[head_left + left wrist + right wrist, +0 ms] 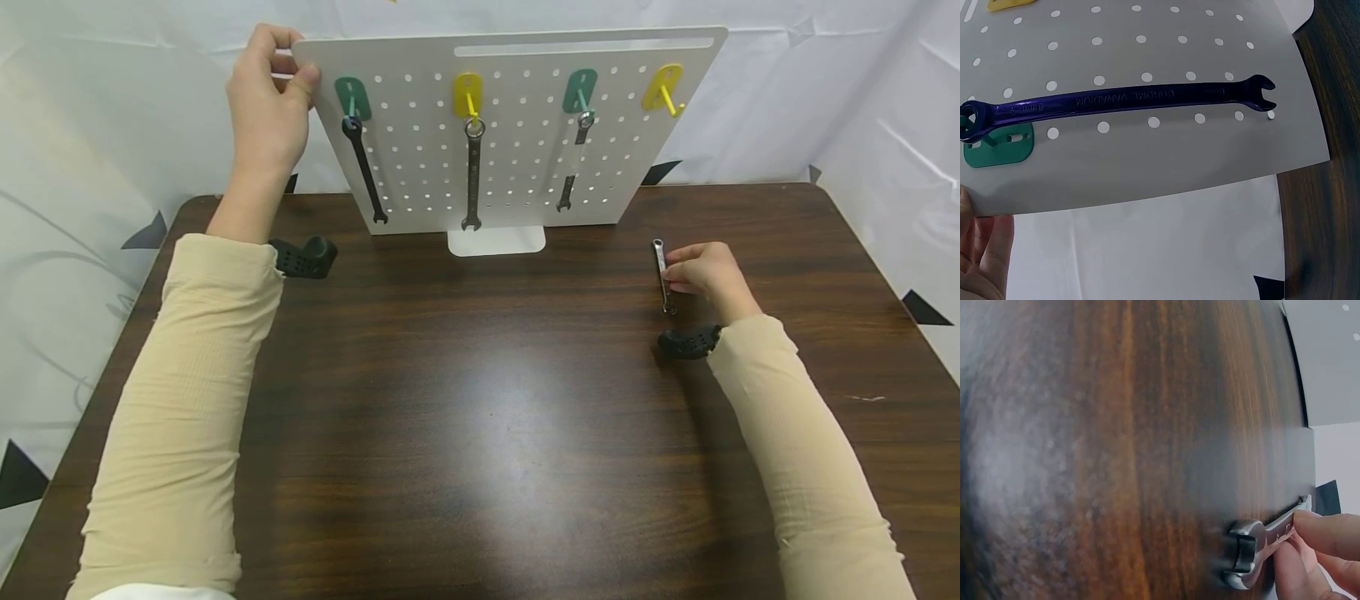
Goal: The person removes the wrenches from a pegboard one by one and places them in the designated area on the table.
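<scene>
Pinching a wrench (660,255) at the table's (487,375) right side is the right hand (702,270); the left hand (268,112) grips the board's (408,62) upper left corner; three other wrenches (473,175) hang from its hooks (468,90).

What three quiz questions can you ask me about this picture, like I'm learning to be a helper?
1. How many wrenches hang on the board?

2. True or false: the right hand is pinching the board.

3. Which hook has no wrench on it?
A) the far-left green hook
B) the far-right yellow hook
C) the other yellow hook

Key:
1. Three.
2. False. It pinches a small wrench; the left hand holds the board by its top corner.
3. B.
</scene>
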Demonstrator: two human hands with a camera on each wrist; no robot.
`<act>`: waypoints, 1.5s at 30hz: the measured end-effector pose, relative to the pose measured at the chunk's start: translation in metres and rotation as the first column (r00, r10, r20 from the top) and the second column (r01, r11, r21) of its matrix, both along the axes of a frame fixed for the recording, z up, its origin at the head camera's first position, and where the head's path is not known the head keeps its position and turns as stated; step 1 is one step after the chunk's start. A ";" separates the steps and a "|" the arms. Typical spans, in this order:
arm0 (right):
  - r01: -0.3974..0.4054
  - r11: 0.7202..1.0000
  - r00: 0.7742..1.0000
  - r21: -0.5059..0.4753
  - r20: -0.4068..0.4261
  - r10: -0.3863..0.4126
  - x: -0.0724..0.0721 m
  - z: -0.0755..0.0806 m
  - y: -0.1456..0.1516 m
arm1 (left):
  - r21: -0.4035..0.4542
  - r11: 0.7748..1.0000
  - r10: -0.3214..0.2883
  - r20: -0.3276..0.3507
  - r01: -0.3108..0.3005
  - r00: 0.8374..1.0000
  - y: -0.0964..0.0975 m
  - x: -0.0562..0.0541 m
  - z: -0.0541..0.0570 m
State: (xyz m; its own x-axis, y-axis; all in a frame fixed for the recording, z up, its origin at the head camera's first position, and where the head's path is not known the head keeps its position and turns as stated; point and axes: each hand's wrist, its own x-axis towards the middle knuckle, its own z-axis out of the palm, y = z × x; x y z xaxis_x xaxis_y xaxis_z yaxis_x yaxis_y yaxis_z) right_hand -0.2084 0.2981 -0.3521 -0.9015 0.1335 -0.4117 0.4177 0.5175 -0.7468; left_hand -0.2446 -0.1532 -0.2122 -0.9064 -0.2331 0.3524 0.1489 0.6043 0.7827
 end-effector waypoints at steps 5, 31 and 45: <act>-0.007 1.000 1.000 0.002 -0.008 0.007 0.001 0.001 0.000 | -0.005 1.000 -0.005 -0.006 0.005 1.000 0.000 0.000 0.000; -0.044 0.936 0.885 -0.348 -0.449 -0.125 0.002 0.048 -0.082 | 0.004 1.000 -0.004 -0.014 0.004 1.000 -0.001 -0.001 -0.002; -0.096 0.906 0.826 -0.412 -0.541 -0.158 -0.004 0.056 -0.122 | -0.003 1.000 -0.003 -0.016 0.003 1.000 -0.001 -0.003 -0.003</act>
State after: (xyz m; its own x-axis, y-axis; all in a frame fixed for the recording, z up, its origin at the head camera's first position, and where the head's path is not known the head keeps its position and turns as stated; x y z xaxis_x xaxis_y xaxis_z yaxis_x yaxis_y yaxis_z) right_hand -0.2127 0.1757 -0.2960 -0.9861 0.1020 0.1308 -0.1196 0.1095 -0.9868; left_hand -0.2481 -0.1538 -0.2154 -0.9012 -0.2293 0.3677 0.1635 0.6059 0.7786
